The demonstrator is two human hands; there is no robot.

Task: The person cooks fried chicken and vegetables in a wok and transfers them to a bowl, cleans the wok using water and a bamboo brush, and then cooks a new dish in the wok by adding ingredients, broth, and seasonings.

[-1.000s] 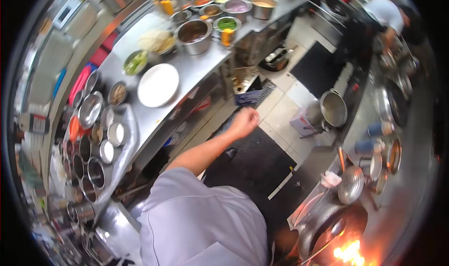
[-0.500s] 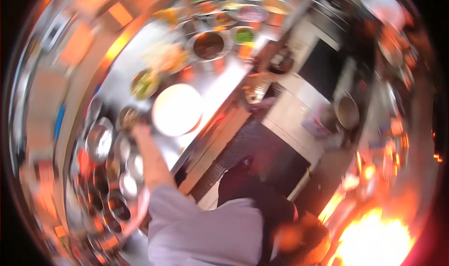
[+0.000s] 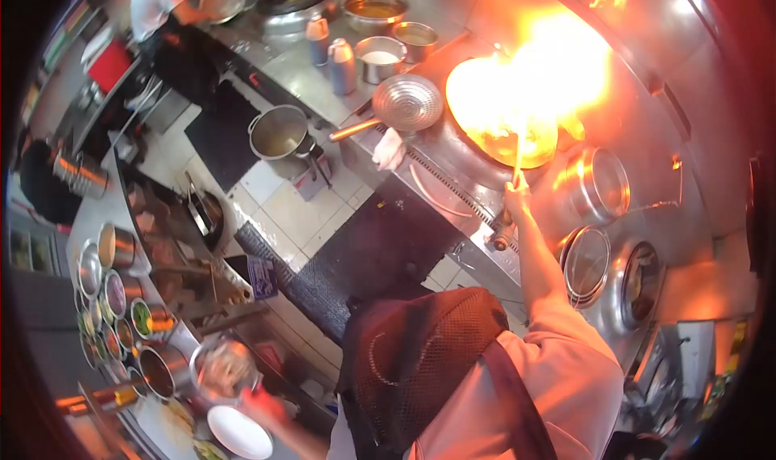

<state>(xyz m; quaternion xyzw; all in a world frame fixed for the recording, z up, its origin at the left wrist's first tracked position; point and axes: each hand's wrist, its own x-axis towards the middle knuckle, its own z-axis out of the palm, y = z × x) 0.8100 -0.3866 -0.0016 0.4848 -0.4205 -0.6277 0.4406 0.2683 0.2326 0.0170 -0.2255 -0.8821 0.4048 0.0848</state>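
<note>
On the stove (image 3: 440, 169), wok (image 3: 487, 143) blazes by right hand (image 3: 517, 193)

Steel stove counter (image 3: 289, 65) — two bottles (image 3: 343, 70) beside three open pots (image 3: 380, 73) — a pale cloth (image 3: 389, 150) at the front edge.

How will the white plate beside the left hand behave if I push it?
The white plate is probably stiff, given its even oval outline with no sag. Its smooth-looking surface may be slippery to grip. Being broad and lying flat, it would likely slide rather than roll or tip.
</note>
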